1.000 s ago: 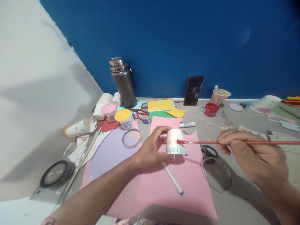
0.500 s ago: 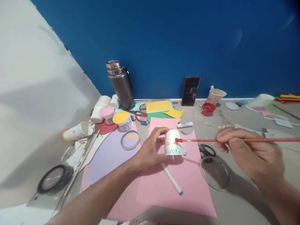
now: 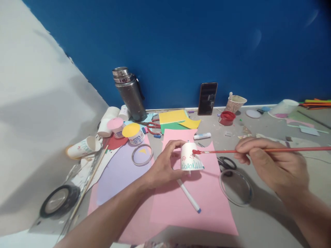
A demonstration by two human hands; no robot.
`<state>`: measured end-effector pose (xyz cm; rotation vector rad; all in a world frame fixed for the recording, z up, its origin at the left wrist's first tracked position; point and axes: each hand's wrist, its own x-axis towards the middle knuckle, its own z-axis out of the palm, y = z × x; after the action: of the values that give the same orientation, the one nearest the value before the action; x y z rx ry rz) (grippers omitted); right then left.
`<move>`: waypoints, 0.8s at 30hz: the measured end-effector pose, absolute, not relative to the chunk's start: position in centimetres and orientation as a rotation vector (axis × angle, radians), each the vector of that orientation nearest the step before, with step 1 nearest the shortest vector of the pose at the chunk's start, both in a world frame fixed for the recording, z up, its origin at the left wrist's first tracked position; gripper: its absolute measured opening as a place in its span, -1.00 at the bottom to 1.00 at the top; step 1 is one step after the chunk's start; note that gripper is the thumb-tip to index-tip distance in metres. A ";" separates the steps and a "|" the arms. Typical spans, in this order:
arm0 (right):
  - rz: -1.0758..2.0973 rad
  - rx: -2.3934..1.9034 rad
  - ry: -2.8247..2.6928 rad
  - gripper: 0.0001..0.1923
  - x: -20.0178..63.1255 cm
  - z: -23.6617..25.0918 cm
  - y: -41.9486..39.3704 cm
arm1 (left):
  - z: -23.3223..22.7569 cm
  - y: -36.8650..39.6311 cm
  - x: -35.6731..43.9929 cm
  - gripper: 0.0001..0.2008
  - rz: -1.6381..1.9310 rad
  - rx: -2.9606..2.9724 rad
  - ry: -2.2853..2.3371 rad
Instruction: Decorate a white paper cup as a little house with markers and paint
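A white paper cup (image 3: pixel 188 158), upside down, is held by my left hand (image 3: pixel 165 165), thumb near its rim and fingers round its base. Green zigzag strokes run along the rim, with small red dotted flowers above them. My right hand (image 3: pixel 274 165) is closed on a red paintbrush (image 3: pixel 227 151) held level. Its red-coated tip meets the cup's side. Below the cup lies a white marker (image 3: pixel 190 197) with a blue end, on pink paper (image 3: pixel 193 217).
A red paint pot (image 3: pixel 227 119), a phone (image 3: pixel 207 99) and a steel flask (image 3: pixel 129 93) stand along the blue wall. Decorated cups (image 3: pixel 136 137) are at left. Scissors (image 3: pixel 227 163) and tape rings (image 3: pixel 236 203) lie right of the pink paper; black tape (image 3: pixel 58 201) is at far left.
The brush tip has shifted slightly up the cup's side, and more red marks show there. The whole view has moved a little. Both hands keep their hold.
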<state>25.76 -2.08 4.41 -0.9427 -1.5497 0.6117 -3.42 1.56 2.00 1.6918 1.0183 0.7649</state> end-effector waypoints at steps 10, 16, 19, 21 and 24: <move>0.612 -0.949 -1.522 -0.80 25.5 4.7 -2.1 | 1.7 1.6 -3.6 -0.18 0.772 1.708 1.023; 0.619 -0.944 -1.615 -0.81 25.6 4.5 -2.1 | 1.6 1.5 -3.5 -0.17 0.767 1.702 1.029; 0.607 -0.921 -1.597 -0.79 25.4 4.7 -2.3 | 1.9 1.4 -3.5 -0.18 0.737 1.708 1.044; 0.610 -0.906 -1.601 -0.79 25.4 4.6 -2.3 | 1.9 1.4 -3.5 -0.19 0.733 1.717 1.035; 0.638 -0.902 -1.650 -0.80 25.5 4.5 -2.3 | 1.8 1.4 -3.5 -0.20 0.743 1.733 1.018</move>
<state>25.54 -2.26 4.49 -0.9020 -1.6501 0.6383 -3.49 1.41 1.82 1.7330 1.0176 0.7432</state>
